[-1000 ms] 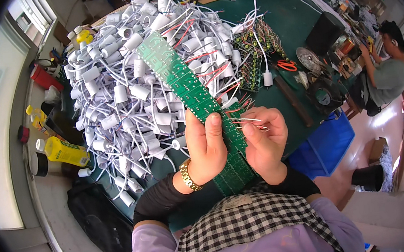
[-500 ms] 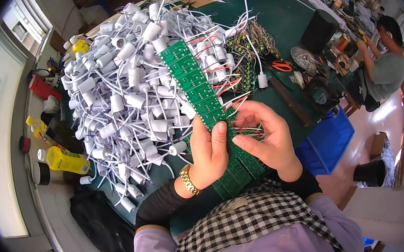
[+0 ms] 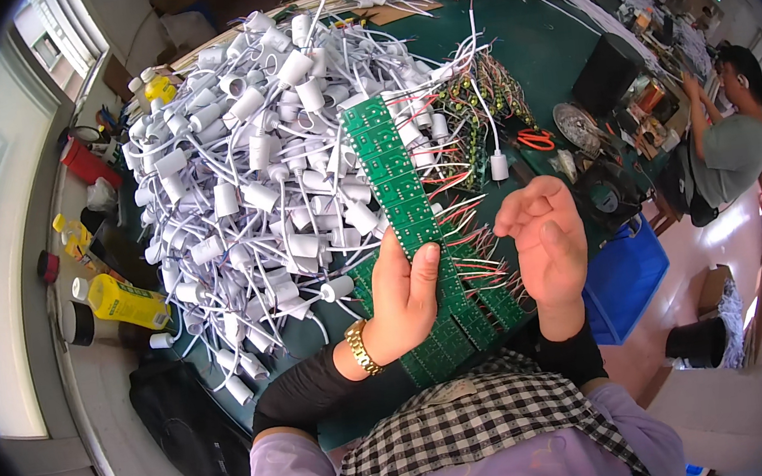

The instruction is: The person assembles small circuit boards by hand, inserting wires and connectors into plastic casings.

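My left hand (image 3: 403,294) grips a long green circuit board strip (image 3: 394,180) between thumb and fingers, tilted up over the table. Red and white wires (image 3: 459,215) stick out along the strip's right edge. My right hand (image 3: 547,243) is off to the right of the wires, fingers loosely curled and apart, with nothing in it. More green circuit boards (image 3: 434,352) lie beneath, close to my body. A large heap of white lamp sockets with cables (image 3: 249,196) spreads to the left and beyond the strip.
Right of the heap lie a wire bundle (image 3: 501,93), orange-handled scissors (image 3: 535,139) and a single white socket (image 3: 499,166). A blue bin (image 3: 628,280) stands beside the table at right. Yellow bottles (image 3: 121,303) line the left side. Another person (image 3: 731,132) sits at far right.
My right hand has left the wires at the strip's edge, moving right and opening. The strip in my left hand has shifted slightly right and down, and is more upright.
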Demonstrator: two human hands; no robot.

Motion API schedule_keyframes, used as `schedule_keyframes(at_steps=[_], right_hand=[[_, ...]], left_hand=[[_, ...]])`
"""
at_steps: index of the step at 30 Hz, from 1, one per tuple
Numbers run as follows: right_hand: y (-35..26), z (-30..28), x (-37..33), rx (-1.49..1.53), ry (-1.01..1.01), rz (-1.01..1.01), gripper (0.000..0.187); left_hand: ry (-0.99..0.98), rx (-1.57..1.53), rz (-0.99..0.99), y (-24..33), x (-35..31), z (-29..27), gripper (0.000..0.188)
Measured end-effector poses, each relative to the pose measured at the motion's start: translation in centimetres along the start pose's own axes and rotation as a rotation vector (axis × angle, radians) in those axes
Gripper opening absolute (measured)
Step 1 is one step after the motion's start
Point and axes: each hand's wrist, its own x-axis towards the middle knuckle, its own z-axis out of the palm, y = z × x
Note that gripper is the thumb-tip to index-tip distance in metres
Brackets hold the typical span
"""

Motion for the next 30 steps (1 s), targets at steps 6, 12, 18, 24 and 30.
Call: schedule_keyframes(at_steps=[6,12,18,24,30], right_hand=[[0.7,1.6,-0.9,-0.547,-0.169,0.263,0.036],[-0.6,-1.8,-0.5,-0.46,0.063,0.311,0.008],[0.5,-6.5,-2.7,-0.724,0.014,0.288,0.008],[3.6,-7.0,-5.4,-0.952,-0.254,0.192,0.008],[3.4,-7.0,-5.5,-1.173,-0.366,-0.022,0.013]], left_hand=[[-0.094,0.146,0.066,-0.8,-1.1,0.4,0.043],[-0.227,0.498,0.049,0.2,0.7,-1.1,0.036],[0.008,0.386,0.063,3.0,3.8,-4.9,0.016],[-0.018,0.566,0.173,3.0,3.7,-5.0,0.014],[-0.233,0.636,0.222,1.0,2.7,-3.0,0.025]])
